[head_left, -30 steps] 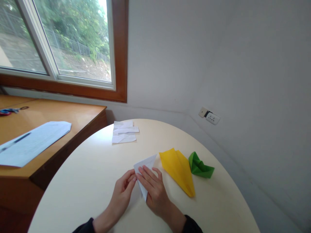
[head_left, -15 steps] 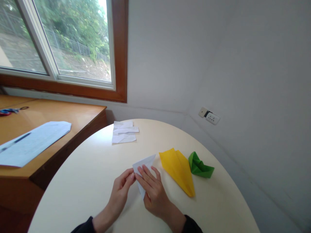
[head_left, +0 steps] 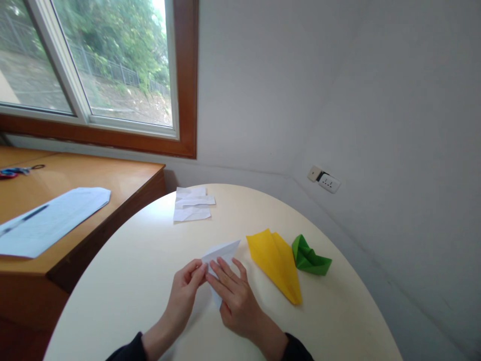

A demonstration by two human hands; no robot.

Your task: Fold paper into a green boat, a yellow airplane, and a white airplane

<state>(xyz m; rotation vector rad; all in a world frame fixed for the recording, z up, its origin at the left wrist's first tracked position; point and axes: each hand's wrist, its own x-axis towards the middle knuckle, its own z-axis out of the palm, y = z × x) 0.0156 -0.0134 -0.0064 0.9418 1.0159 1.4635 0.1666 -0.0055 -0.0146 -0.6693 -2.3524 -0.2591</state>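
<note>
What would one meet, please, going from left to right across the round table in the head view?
Left hand → white folded paper under the fingers → yellow paper plane → green folded paper. The right hand overlaps the white paper, so it is left out.

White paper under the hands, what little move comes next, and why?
Probably run the left hand fingertips along the lifted edge to flatten the crease. The right hand lies flat on the white folded paper triangle, and the left pinches its corner, slightly raised off the round cream table.
</note>
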